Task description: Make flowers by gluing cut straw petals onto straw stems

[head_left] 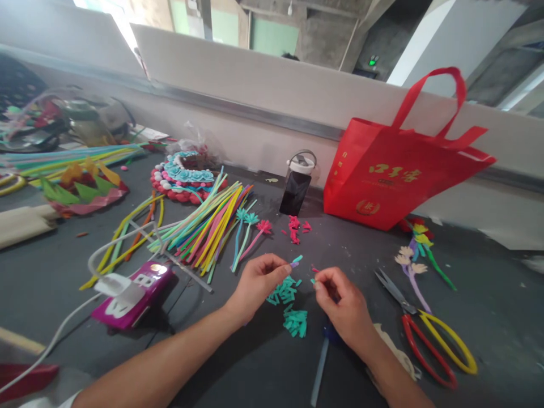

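My left hand (260,281) pinches a short piece of purple and teal chenille stem (297,262) between thumb and fingers. My right hand (342,305) is closed in a pinch, with a small teal chenille piece (313,281) at its fingertips. Between and below the hands lie two heaps of cut teal pieces (294,323). Partly hidden under my right hand is a dark blue object with a translucent stick (320,371) sticking out towards me. Beyond the hands lie small red pieces (294,229) and stemmed fuzzy flowers, teal (250,218) and red (264,227).
Scissors (408,309) lie open at right, near finished flowers (410,260). A red bag (382,170), a phone (294,193) and a bottle (302,164) stand behind. To the left are a chenille stem bundle (208,226), a purple power strip (131,297) and its white cable (63,328).
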Tool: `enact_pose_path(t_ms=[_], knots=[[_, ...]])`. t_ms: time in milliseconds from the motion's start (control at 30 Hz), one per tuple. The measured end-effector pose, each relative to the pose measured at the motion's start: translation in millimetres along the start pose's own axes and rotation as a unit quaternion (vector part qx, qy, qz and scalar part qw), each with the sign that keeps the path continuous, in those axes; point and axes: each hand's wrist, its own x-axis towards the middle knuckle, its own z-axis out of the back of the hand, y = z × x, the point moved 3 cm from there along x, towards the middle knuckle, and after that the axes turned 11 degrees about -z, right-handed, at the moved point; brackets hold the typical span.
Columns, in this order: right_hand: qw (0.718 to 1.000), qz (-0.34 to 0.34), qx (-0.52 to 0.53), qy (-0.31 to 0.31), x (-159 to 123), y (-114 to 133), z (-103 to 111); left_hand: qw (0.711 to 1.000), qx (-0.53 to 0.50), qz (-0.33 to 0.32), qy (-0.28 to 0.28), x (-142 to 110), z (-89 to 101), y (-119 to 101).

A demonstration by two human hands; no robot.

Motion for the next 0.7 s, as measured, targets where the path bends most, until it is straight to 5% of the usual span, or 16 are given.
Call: enact_pose_path(t_ms=[700], knots=[[1.0, 0.023, 0.013, 0.014, -1.1, 3.3, 15.7, 0.991, 0.1, -0.048, 0.078, -2.4, -6.3, 3.6]])
